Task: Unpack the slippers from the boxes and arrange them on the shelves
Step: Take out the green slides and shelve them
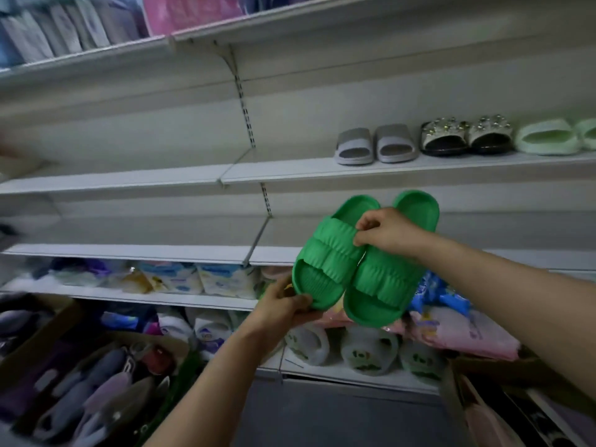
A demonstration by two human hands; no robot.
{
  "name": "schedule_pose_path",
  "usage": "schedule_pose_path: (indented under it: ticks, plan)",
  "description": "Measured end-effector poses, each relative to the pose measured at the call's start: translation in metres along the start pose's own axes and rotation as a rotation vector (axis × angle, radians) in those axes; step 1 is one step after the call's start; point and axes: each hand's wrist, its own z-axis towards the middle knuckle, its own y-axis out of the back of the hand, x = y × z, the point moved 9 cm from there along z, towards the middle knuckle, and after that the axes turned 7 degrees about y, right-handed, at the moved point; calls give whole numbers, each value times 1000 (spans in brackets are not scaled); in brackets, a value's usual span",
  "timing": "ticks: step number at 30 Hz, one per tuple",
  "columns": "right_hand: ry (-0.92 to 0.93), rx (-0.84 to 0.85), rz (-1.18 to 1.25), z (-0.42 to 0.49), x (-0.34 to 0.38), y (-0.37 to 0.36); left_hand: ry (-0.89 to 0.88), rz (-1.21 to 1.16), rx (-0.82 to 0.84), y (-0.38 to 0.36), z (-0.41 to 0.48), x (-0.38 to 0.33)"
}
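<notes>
Below the slipper shelf, the left hand grips the toe end of the green slippers, while the right hand, nearer that shelf, pinches their straps. Their long axis tilts heels-up toward it, where the board left of the grey slippers lies open.

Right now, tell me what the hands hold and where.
The green slippers: left hand grips one slipper's toe end, right hand pinches at the straps.
</notes>
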Motion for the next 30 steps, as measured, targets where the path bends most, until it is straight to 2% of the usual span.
schedule_pose_path:
  ticks: [7,11,20,26,28,30]
  plan:
    - [187,19,-115,85,105,-22,-145,-74,-73,59,17,-78]
    - [261,16,-171,147,134,-33,-141,-156,-111,81,50,-113]
    - [303,43,-250,297,139,-47,-126,-240,-123,103,151,-190]
    - [252,109,-386,343,109,-55,-91,-245,-95,102,188,-205]
    - [238,127,-402,344,102,-57,-93,-138,-97,104,188,-207]
    - [253,44,-453,338,102,-48,-149,274,-228,117,188,-213]
